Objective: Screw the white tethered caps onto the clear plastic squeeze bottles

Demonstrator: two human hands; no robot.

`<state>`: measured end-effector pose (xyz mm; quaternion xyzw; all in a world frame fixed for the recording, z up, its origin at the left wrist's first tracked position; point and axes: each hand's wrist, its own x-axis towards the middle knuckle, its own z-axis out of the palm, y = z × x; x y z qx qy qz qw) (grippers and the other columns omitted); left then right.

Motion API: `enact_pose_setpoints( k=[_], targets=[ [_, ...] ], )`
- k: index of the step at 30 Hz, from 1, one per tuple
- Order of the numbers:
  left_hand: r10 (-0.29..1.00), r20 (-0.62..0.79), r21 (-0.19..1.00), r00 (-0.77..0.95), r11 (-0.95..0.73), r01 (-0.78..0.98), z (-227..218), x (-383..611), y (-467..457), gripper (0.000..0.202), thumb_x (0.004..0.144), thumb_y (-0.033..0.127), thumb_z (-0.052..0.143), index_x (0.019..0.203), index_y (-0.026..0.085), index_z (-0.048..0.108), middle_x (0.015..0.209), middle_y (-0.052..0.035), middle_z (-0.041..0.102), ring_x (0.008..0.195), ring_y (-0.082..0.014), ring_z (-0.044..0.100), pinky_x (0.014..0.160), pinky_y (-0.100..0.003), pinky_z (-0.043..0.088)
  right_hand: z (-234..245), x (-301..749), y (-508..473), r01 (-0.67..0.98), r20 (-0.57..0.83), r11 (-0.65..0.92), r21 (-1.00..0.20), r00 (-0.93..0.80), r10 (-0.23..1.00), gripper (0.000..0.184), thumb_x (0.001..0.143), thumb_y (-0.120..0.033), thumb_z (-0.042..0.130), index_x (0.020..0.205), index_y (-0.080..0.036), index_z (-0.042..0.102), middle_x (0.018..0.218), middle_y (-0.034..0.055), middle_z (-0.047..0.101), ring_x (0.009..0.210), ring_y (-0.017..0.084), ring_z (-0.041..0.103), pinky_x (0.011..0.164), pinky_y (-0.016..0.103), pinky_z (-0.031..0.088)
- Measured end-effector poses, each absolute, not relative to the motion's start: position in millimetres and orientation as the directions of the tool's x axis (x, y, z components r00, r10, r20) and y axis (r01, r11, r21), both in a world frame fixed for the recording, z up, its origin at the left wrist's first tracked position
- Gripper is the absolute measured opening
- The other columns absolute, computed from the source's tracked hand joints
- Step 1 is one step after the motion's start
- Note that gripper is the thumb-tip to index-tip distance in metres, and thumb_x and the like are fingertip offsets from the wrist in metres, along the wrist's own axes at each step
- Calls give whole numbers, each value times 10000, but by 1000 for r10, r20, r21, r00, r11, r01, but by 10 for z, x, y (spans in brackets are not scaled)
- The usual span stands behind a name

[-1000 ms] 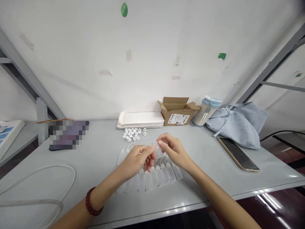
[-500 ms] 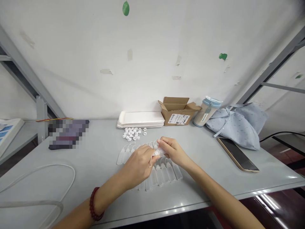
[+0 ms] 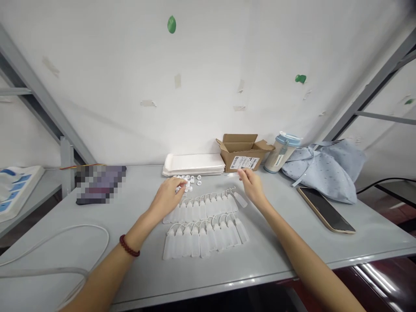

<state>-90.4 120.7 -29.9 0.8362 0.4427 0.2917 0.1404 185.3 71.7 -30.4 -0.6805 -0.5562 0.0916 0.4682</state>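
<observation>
My left hand (image 3: 166,197) is over the pile of small white caps (image 3: 190,189), its fingers bent together around a cap at the pile's near side. My right hand (image 3: 252,187) hovers in front of the cardboard box, fingers curled and fingertips pinched. A faint whitish blur beside them is too unclear to name. Below it, one translucent plastic bottle (image 3: 240,199) lies tilted, apart from the others. Two rows of similar bottles, the back row (image 3: 201,211) and the front row (image 3: 203,243), lie side by side with thin looped strips at their necks.
Behind the caps lies a stack of white envelopes (image 3: 195,164). An open cardboard box (image 3: 243,160), a blue-lidded tumbler (image 3: 281,154), a light blue cloth bag (image 3: 325,171) and a phone (image 3: 325,210) stand or lie to the right. A white cable (image 3: 105,236) curves across the left side.
My hands have parted from a bottle held between them above the rows. The left has moved back-left to the caps, the right up and to the right. Both rows now show fully.
</observation>
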Motion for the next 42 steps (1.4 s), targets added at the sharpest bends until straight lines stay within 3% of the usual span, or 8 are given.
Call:
enact_pose_setpoints(
  k=[3,7,12,17,25,36,40,42],
  targets=[
    [825,341,449,452,-565,693,-369,-879,1339,242,809,250,477,947,186,666,933,-63,676,891,-231,592,811,-357,464,-398,2058,849,692,356,3,-722,369,859,361,844,-440,400,816,-148,610,763,94,649,734,225,578,694,325,420],
    [813,341,404,473,-580,707,-403,-762,1407,238,782,249,519,928,183,695,897,-73,678,917,-261,563,838,-378,447,-517,2199,975,713,324,-17,-701,339,883,270,811,-274,471,932,-120,658,776,105,680,796,254,612,754,362,446],
    [803,331,361,496,-593,719,-430,-709,1426,231,791,247,515,852,170,724,869,-100,657,932,-286,517,825,-386,438,-644,2207,1084,752,332,21,-659,266,905,342,785,-103,448,1063,-140,644,1009,118,689,995,260,605,898,388,431],
    [804,324,344,498,-591,730,-451,-720,1438,235,796,266,514,835,179,730,845,-98,641,947,-285,504,840,-382,426,-690,2171,1103,783,358,81,-617,187,915,381,788,-69,434,1110,-141,624,1191,123,625,1135,246,545,984,380,385],
    [809,307,324,502,-585,744,-477,-725,1459,226,768,279,542,836,170,728,829,-88,631,872,-262,508,837,-378,414,-686,2351,1082,796,358,50,-604,214,909,285,794,-101,462,1004,-136,651,1023,117,688,935,238,625,857,371,461],
    [824,366,443,432,-563,698,-345,-773,1206,238,807,315,514,900,189,692,835,-55,618,892,-243,513,803,-355,427,-536,2314,977,839,385,60,-541,184,905,299,757,-91,467,995,-124,646,1079,152,629,1026,267,564,917,397,402],
    [840,381,553,387,-542,633,-244,-766,1009,206,812,314,525,887,210,686,829,-42,609,905,-235,507,771,-345,436,-307,2288,747,813,237,90,-576,60,970,177,760,-231,549,863,-149,668,737,55,669,681,189,603,673,305,465],
    [836,394,578,382,-548,604,-201,-738,933,193,815,315,533,894,220,681,829,-37,602,907,-230,506,748,-335,443,-196,2269,623,737,14,86,-670,-103,995,215,768,-346,568,822,-161,663,641,14,644,580,149,565,557,253,432]
  ],
)
